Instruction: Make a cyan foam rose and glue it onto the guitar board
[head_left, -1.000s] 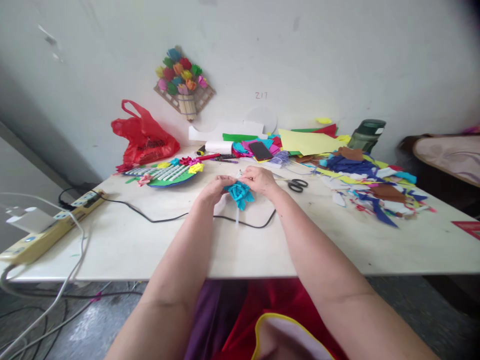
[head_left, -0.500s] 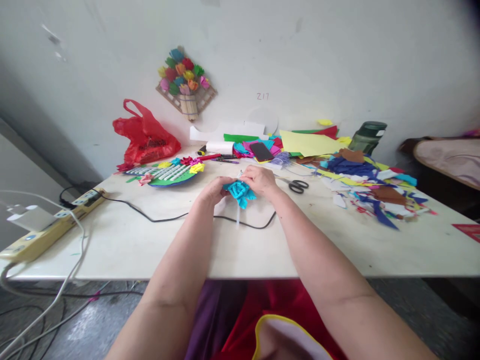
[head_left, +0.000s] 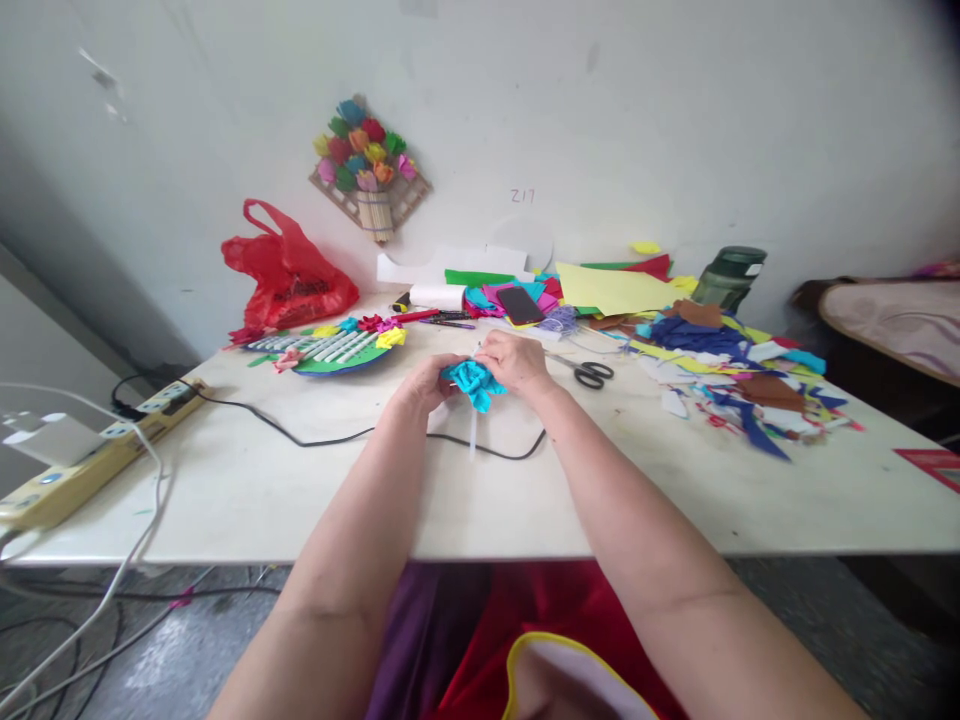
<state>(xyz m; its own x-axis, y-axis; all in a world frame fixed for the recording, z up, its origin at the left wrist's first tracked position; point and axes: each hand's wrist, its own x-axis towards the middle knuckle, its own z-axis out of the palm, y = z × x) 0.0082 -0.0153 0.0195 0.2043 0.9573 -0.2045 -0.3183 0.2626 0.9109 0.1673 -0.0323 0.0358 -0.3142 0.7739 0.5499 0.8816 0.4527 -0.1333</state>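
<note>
While the forearms reach in from about seven and between four and five o'clock, the head view shows both hands meeting at a blue paper flower (head_left: 475, 382) near the middle of the table (head_left: 645, 500); that flower is the centre of the dial, with twelve toward the wall. The left hand (head_left: 430, 384), at nine, pinches the flower's edge in bent fingers. The right hand (head_left: 517, 362), between two and three, has its fingers drawn narrow on the flower's upper side; the fingertips are partly hidden. A pale stick (head_left: 473, 435) shows at six, just below the petals, near a black cord (head_left: 301, 444). Scissors (head_left: 592, 374) lie at three, near the right hand, with paper scraps (head_left: 772, 390) well beyond. A phone (head_left: 518, 306) lies at one. Between nine and ten sits a green disc (head_left: 367, 356) bearing white rolls (head_left: 341, 345), and at ten a red plastic bag (head_left: 300, 280).
</note>
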